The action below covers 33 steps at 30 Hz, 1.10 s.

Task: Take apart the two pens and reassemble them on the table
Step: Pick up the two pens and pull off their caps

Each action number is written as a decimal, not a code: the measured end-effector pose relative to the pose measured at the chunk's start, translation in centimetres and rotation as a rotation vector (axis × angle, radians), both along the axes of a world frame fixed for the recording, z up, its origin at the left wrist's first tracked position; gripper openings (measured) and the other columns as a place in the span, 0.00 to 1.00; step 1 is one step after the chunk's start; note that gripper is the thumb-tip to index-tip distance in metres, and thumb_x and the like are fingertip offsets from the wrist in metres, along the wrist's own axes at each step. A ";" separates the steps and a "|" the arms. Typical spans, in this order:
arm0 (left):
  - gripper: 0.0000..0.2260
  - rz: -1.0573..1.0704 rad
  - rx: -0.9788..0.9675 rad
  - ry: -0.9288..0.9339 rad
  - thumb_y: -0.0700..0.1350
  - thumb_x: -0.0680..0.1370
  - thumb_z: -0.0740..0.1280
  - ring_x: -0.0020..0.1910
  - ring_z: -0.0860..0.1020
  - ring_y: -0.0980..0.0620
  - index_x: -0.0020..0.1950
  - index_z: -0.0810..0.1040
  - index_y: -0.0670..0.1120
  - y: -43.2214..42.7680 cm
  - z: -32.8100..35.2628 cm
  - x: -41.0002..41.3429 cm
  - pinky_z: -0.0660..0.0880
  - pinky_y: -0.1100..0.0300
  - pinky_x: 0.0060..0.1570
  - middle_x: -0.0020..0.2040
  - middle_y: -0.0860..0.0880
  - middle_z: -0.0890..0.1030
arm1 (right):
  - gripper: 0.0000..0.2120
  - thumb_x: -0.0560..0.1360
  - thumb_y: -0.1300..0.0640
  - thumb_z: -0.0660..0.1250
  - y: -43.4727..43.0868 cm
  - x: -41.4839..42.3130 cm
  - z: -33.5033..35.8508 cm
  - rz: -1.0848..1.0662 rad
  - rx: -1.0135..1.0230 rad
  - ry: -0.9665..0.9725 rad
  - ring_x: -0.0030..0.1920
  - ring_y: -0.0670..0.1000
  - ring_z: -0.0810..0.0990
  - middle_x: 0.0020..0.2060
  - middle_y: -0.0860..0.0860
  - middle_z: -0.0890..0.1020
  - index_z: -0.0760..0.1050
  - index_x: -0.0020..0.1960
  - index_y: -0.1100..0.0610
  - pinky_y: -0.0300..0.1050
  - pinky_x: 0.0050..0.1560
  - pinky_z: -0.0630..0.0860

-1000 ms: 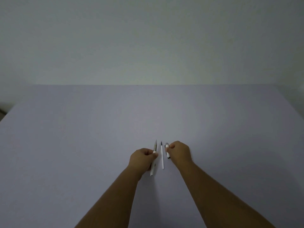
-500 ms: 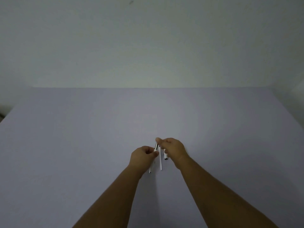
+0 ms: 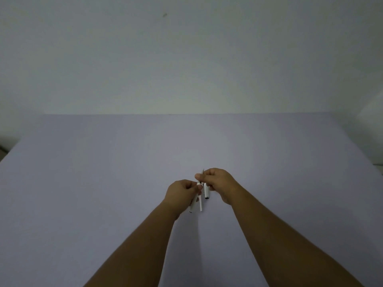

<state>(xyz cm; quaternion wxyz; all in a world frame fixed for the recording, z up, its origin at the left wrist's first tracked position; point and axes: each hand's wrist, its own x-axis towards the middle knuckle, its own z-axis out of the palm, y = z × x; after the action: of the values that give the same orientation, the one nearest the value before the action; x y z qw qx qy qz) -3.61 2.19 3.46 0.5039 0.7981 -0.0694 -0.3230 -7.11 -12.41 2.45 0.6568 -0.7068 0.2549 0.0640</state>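
Right hand (image 3: pixel 219 184) fingertips pinched on the far, tapered end of a white pen (image 3: pixel 196 195); left hand (image 3: pixel 183 192) curled closed around the same pen's barrel, nearer the body. Pen's long axis runs away from the person, tilted slightly, rear end poking out below the left hand. Both hands meet on it, so neither must reach. Judging by the opposed grips, the coming move is a twist or pull along that axis to part tip from barrel. Just right of the pen, a thin white refill (image 3: pixel 201 205) and short cap (image 3: pixel 206 191) lie on the table (image 3: pixel 103 183), parallel.
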 end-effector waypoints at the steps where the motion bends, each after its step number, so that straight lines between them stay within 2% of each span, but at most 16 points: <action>1: 0.09 -0.001 0.011 -0.013 0.48 0.77 0.67 0.40 0.82 0.48 0.37 0.80 0.48 0.0 0.1 -0.1 0.80 0.49 0.52 0.41 0.46 0.84 | 0.05 0.70 0.54 0.71 0.0 0.0 0.0 0.008 -0.016 -0.005 0.39 0.46 0.77 0.35 0.47 0.80 0.78 0.39 0.54 0.39 0.41 0.73; 2: 0.09 -0.004 0.023 -0.023 0.48 0.77 0.67 0.40 0.82 0.49 0.38 0.80 0.48 0.0 0.2 -0.2 0.80 0.49 0.52 0.41 0.47 0.84 | 0.02 0.71 0.57 0.71 0.0 0.0 0.2 0.019 -0.015 -0.012 0.41 0.47 0.78 0.37 0.48 0.81 0.79 0.39 0.53 0.39 0.42 0.73; 5: 0.08 -0.003 0.043 -0.044 0.48 0.76 0.67 0.39 0.82 0.49 0.39 0.80 0.48 0.1 0.6 -0.4 0.80 0.48 0.52 0.40 0.47 0.83 | 0.05 0.72 0.62 0.68 0.0 -0.1 0.5 0.047 0.045 -0.034 0.43 0.48 0.78 0.39 0.50 0.82 0.80 0.42 0.53 0.39 0.43 0.74; 7: 0.08 -0.003 0.048 -0.057 0.48 0.77 0.67 0.40 0.82 0.48 0.39 0.80 0.48 0.1 0.9 -0.5 0.80 0.48 0.52 0.41 0.47 0.84 | 0.03 0.71 0.57 0.71 0.2 -0.2 0.9 0.025 0.049 -0.005 0.39 0.48 0.76 0.36 0.50 0.80 0.79 0.39 0.53 0.40 0.42 0.74; 10: 0.09 -0.009 0.073 -0.080 0.48 0.77 0.66 0.44 0.83 0.45 0.37 0.79 0.48 -0.1 1.4 -0.7 0.80 0.48 0.52 0.43 0.44 0.85 | 0.08 0.69 0.54 0.73 0.5 -0.2 1.0 -0.018 -0.024 -0.002 0.37 0.48 0.75 0.33 0.49 0.79 0.77 0.34 0.54 0.41 0.40 0.73; 12: 0.09 -0.006 0.083 -0.084 0.48 0.77 0.66 0.45 0.83 0.44 0.37 0.79 0.48 -0.1 1.6 -0.8 0.80 0.48 0.53 0.43 0.43 0.85 | 0.04 0.71 0.59 0.71 0.5 -0.2 1.1 -0.007 0.022 -0.028 0.41 0.49 0.77 0.37 0.49 0.81 0.79 0.38 0.53 0.40 0.41 0.73; 14: 0.09 0.000 0.079 -0.083 0.48 0.77 0.67 0.43 0.83 0.46 0.38 0.80 0.47 0.0 1.7 -0.8 0.80 0.48 0.53 0.43 0.44 0.84 | 0.05 0.72 0.62 0.69 0.5 -0.2 1.3 0.009 0.082 -0.038 0.45 0.49 0.78 0.42 0.51 0.83 0.80 0.41 0.53 0.39 0.43 0.74; 16: 0.08 0.010 0.071 -0.074 0.48 0.76 0.67 0.42 0.83 0.46 0.39 0.80 0.47 0.2 1.8 -0.8 0.80 0.47 0.53 0.42 0.44 0.84 | 0.01 0.71 0.56 0.71 0.5 -0.3 1.7 -0.014 0.075 -0.004 0.44 0.49 0.77 0.43 0.51 0.82 0.80 0.41 0.53 0.40 0.43 0.73; 18: 0.09 0.013 0.068 -0.073 0.48 0.76 0.68 0.43 0.83 0.45 0.38 0.79 0.47 0.2 2.0 -0.9 0.80 0.47 0.52 0.42 0.44 0.85 | 0.07 0.69 0.52 0.73 0.4 -0.4 1.7 -0.050 0.028 0.013 0.40 0.48 0.75 0.38 0.50 0.80 0.78 0.39 0.54 0.41 0.42 0.73; 21: 0.08 0.008 0.085 -0.093 0.48 0.76 0.68 0.40 0.83 0.47 0.37 0.79 0.49 0.2 2.1 -1.1 0.81 0.48 0.51 0.41 0.45 0.84 | 0.01 0.71 0.59 0.71 0.1 -0.6 1.9 -0.026 0.027 -0.018 0.40 0.48 0.77 0.39 0.50 0.82 0.80 0.40 0.54 0.39 0.41 0.74; 23: 0.08 0.014 0.084 -0.103 0.48 0.76 0.68 0.36 0.82 0.51 0.37 0.79 0.49 0.3 2.1 -1.2 0.81 0.49 0.51 0.40 0.46 0.84 | 0.05 0.73 0.60 0.68 0.1 -0.7 2.0 0.002 0.044 -0.028 0.44 0.48 0.78 0.43 0.50 0.83 0.81 0.42 0.51 0.39 0.44 0.74; 25: 0.07 0.017 0.085 -0.110 0.49 0.76 0.68 0.36 0.82 0.51 0.38 0.79 0.49 0.3 2.3 -1.3 0.81 0.50 0.50 0.40 0.47 0.84 | 0.02 0.72 0.54 0.70 0.3 -0.7 2.4 -0.018 0.046 -0.001 0.44 0.49 0.77 0.42 0.50 0.82 0.80 0.42 0.52 0.40 0.44 0.74; 27: 0.08 0.011 0.090 -0.122 0.49 0.76 0.68 0.38 0.82 0.49 0.37 0.79 0.50 0.3 2.5 -1.4 0.81 0.50 0.50 0.40 0.47 0.84 | 0.08 0.69 0.50 0.73 0.5 -0.7 2.3 -0.026 -0.004 0.006 0.40 0.49 0.76 0.37 0.50 0.80 0.78 0.38 0.54 0.41 0.42 0.74; 29: 0.10 -0.002 0.103 -0.137 0.48 0.76 0.67 0.38 0.82 0.49 0.35 0.78 0.51 0.4 2.6 -1.7 0.81 0.51 0.49 0.38 0.48 0.84 | 0.04 0.69 0.55 0.72 0.6 -0.7 2.2 -0.018 -0.018 -0.013 0.41 0.49 0.77 0.36 0.49 0.80 0.78 0.37 0.54 0.40 0.41 0.74; 31: 0.10 -0.007 0.116 -0.150 0.48 0.76 0.67 0.38 0.81 0.50 0.34 0.77 0.52 0.5 2.5 -1.8 0.80 0.52 0.49 0.37 0.49 0.83 | 0.05 0.71 0.61 0.70 0.5 -0.8 2.1 0.003 0.020 -0.043 0.45 0.50 0.78 0.41 0.50 0.82 0.80 0.40 0.52 0.39 0.42 0.75; 33: 0.10 0.003 0.114 -0.148 0.48 0.76 0.67 0.36 0.81 0.52 0.35 0.78 0.52 0.6 2.4 -1.9 0.80 0.53 0.48 0.37 0.49 0.83 | 0.03 0.71 0.59 0.69 0.6 -0.9 2.3 0.007 0.037 -0.038 0.46 0.50 0.77 0.45 0.53 0.83 0.80 0.42 0.52 0.40 0.44 0.75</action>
<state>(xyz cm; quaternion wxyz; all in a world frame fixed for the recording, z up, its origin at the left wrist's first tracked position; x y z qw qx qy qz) -5.54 2.77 5.90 0.4516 0.8473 -0.0867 -0.2657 -8.03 -11.81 4.74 0.6744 -0.6963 0.2388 0.0576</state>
